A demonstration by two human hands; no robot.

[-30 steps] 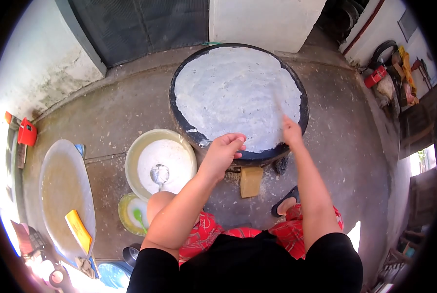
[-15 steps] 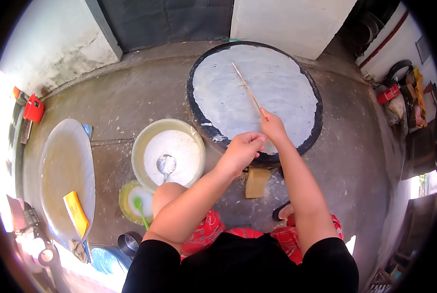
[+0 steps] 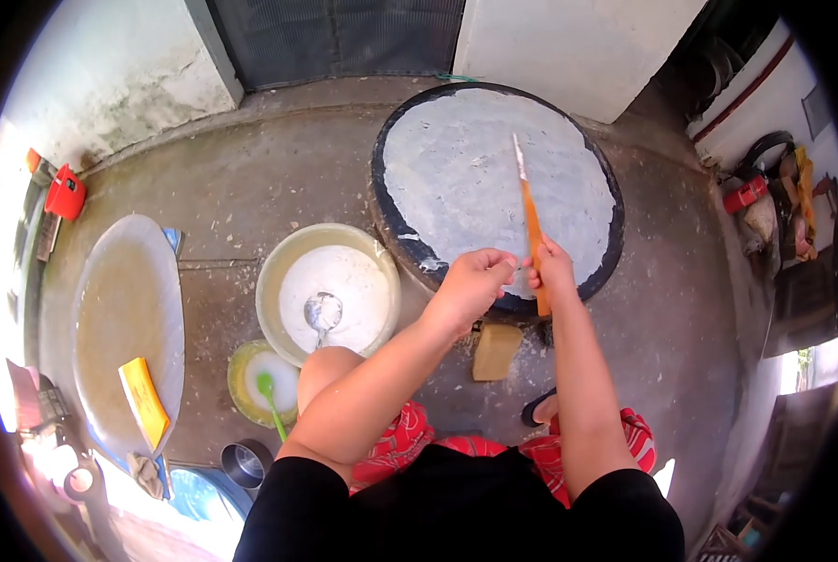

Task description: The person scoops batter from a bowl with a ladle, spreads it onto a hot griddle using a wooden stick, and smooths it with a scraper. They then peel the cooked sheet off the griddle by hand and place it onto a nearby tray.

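Observation:
My right hand [image 3: 553, 269] is closed around a long, flat wooden spatula [image 3: 531, 220], its far tip coated white. The spatula points away from me over a large round black griddle [image 3: 379, 192], and a thin whitish layer of batter [image 3: 466, 173] covers most of it. Ragged edges of the layer show at the griddle's near left rim. Close beside the right hand, my left hand [image 3: 475, 286] is closed in a pinch near the griddle's front edge. Whatever sits between its fingertips, if anything, is too small to make out.
Left of the griddle stands a tub [image 3: 267, 314] of white batter with a metal ladle [image 3: 323, 311]. Nearby are a small bowl [image 3: 238, 398] with a green spoon [image 3: 267, 389], a dark pot [image 3: 247, 463], and a large oval board [image 3: 124, 309] bearing a yellow scraper [image 3: 145, 398]. A block [image 3: 498, 352] lies before the griddle.
The spatula has swung from pointing up-left to nearly straight ahead, and its broad face now shows. My right hand has moved slightly right and toward me; the left stays pinched.

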